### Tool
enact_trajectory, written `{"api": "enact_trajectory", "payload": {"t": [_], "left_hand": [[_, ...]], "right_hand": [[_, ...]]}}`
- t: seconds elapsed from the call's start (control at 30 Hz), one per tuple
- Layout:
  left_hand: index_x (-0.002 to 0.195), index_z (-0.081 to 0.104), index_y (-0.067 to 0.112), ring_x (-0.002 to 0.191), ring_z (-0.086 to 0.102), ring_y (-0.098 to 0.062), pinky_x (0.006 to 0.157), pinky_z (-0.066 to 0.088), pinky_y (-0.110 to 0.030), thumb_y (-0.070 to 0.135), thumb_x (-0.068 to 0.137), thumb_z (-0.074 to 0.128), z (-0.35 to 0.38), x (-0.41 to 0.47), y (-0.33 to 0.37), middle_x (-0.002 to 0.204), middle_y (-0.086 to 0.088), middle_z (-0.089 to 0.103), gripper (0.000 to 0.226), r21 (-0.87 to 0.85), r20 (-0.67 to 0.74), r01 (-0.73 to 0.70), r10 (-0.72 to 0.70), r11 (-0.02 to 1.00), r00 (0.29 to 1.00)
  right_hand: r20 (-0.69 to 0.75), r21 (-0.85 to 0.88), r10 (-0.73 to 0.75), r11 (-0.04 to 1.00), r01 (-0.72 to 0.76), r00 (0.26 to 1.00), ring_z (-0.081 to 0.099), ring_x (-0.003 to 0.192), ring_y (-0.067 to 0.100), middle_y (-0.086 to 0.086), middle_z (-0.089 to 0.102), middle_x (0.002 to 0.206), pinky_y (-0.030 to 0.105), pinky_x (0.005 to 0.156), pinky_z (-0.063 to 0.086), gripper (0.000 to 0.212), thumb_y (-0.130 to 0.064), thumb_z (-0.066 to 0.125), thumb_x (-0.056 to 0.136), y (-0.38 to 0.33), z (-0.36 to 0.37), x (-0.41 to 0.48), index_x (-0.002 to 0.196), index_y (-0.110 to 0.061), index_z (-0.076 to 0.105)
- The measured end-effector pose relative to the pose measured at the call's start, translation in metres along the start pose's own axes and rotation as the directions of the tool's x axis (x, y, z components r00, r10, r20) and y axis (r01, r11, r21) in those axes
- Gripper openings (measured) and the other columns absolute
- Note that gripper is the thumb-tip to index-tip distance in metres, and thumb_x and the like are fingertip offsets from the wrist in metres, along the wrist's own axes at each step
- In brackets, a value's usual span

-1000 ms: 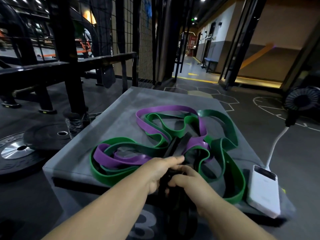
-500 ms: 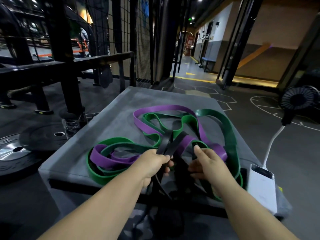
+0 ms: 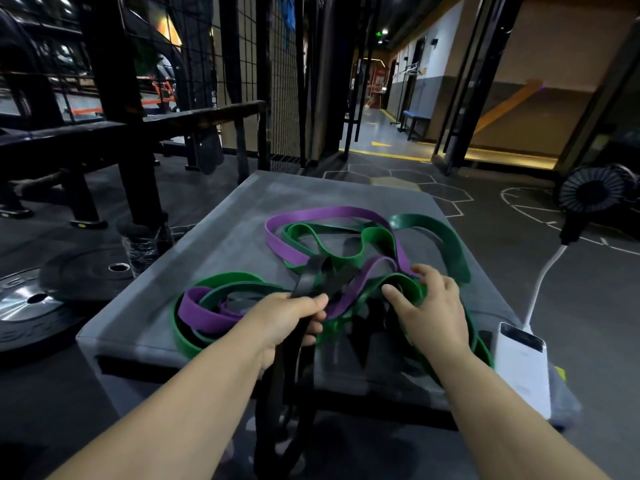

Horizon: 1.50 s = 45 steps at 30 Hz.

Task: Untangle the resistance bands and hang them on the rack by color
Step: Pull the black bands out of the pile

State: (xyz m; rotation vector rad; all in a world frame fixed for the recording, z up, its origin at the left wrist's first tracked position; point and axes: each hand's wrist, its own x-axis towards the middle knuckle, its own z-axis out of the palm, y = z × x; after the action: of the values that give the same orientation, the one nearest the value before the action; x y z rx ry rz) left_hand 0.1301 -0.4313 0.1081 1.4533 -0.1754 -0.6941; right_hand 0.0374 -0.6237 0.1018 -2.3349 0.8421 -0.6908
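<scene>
Several tangled bands (image 3: 322, 213) on a grey box (image 3: 225, 244), dark gym floor (image 3: 519, 271) around.

In the middle of the frame, the left hand (image 3: 287, 317) is gripping the black band (image 3: 311, 275), which is trailing down over the near edge of the grey padded box (image 3: 207, 244). Just right of it, the right hand (image 3: 433, 306) is curling thumb and fingers round a loop of the green bands (image 3: 374, 237), which are lying tangled with the purple band (image 3: 311, 216). At lower right a white power bank (image 3: 523, 368) is lying on the box corner, its cable (image 3: 540, 282) running up towards a fan (image 3: 592, 188). Weight plates (image 3: 34, 299) are lying at the left edge.
</scene>
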Motion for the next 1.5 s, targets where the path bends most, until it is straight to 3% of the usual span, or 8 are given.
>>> {"api": "enact_trajectory", "payload": {"t": [0.13,0.23,0.37,0.63,0.83,1.17,1.37,1.5], "left_hand": [[0.100,0.063,0.006,0.068,0.065,-0.019,0.074,0.056,-0.037,0.022,0.090,0.064,0.003,0.009,-0.020,0.081,-0.006,0.068,0.020,0.442,-0.096,-0.012,0.061,0.897,0.994],[0.122,0.051,0.014,0.107,0.061,-0.026,0.083,0.049,-0.029,0.050,0.081,0.068,0.014,0.013,-0.028,0.119,-0.005,0.060,0.057,0.845,-0.130,0.029,0.153,0.534,0.980],[0.116,0.046,0.020,0.108,0.055,-0.023,0.078,0.045,-0.033,0.049,0.079,0.071,0.027,0.014,-0.032,0.121,0.001,0.049,0.054,0.931,-0.137,0.037,0.255,0.362,0.957],[0.103,0.050,0.018,0.079,0.059,-0.019,0.067,0.046,-0.032,0.028,0.077,0.065,0.017,0.009,-0.016,0.085,0.001,0.060,0.031,0.765,-0.047,-0.115,0.234,0.633,0.971],[0.103,0.059,0.011,0.081,0.071,-0.016,0.072,0.055,-0.024,-0.009,0.075,0.064,0.013,-0.021,-0.007,0.081,-0.003,0.074,0.034,0.295,0.262,-0.263,0.186,0.919,0.947],[0.122,0.055,0.030,0.096,0.064,-0.008,0.088,0.049,-0.024,0.015,0.070,0.071,0.006,-0.024,-0.017,0.104,0.007,0.069,0.056,0.616,0.433,-0.365,0.087,0.699,0.897],[0.124,0.051,0.028,0.099,0.063,-0.013,0.092,0.051,-0.032,0.022,0.077,0.073,0.007,-0.018,-0.021,0.109,0.004,0.067,0.052,0.777,0.386,-0.349,0.041,0.523,0.922],[0.138,0.040,0.023,0.113,0.058,-0.009,0.103,0.045,-0.033,0.034,0.063,0.084,0.002,-0.012,-0.026,0.124,0.009,0.061,0.088,0.713,0.409,-0.292,-0.041,0.637,0.911]], "right_hand": [[-0.042,-0.125,-0.002,0.992,-0.004,0.999,0.034,0.130,0.027,0.002,0.043,0.137,0.041,0.104,0.033,0.061,-0.058,0.064,0.083,0.000,0.002,0.001,0.134,-0.030,0.048],[0.055,-0.112,0.090,0.990,-0.083,0.994,0.038,0.131,0.029,0.004,0.039,0.143,0.048,0.106,0.037,0.065,-0.059,0.063,0.084,0.003,0.000,0.005,0.138,-0.030,0.043],[0.185,-0.114,0.122,0.988,-0.102,0.975,0.053,0.118,0.026,0.003,0.049,0.136,0.045,0.098,0.045,0.061,-0.061,0.060,0.085,0.008,0.001,0.008,0.134,-0.027,0.049],[0.055,-0.015,-0.183,0.983,0.184,0.982,0.060,0.082,0.015,-0.004,0.068,0.081,0.030,0.074,0.046,0.037,-0.048,0.057,0.092,-0.011,-0.002,-0.003,0.088,-0.015,0.072],[0.377,0.321,0.037,0.932,-0.168,0.925,0.065,0.059,0.019,0.007,0.072,0.072,0.032,0.061,0.054,0.065,-0.063,0.040,0.092,-0.027,0.006,-0.007,0.079,-0.007,0.070],[0.556,0.462,-0.016,0.837,-0.293,0.831,0.069,0.076,0.030,0.013,0.073,0.076,0.046,0.080,0.054,0.025,-0.034,0.073,0.084,-0.031,0.008,-0.017,0.078,-0.009,0.072],[0.589,0.528,-0.012,0.763,-0.374,0.808,0.060,0.059,0.019,0.007,0.066,0.064,0.031,0.059,0.044,0.013,-0.017,0.066,0.091,-0.032,0.007,-0.016,0.088,-0.005,0.065],[0.608,0.672,-0.040,0.557,-0.487,0.793,0.061,0.051,0.014,0.005,0.064,0.058,0.026,0.053,0.049,0.010,-0.008,0.061,0.093,-0.036,0.008,-0.018,0.084,-0.007,0.057]]}}
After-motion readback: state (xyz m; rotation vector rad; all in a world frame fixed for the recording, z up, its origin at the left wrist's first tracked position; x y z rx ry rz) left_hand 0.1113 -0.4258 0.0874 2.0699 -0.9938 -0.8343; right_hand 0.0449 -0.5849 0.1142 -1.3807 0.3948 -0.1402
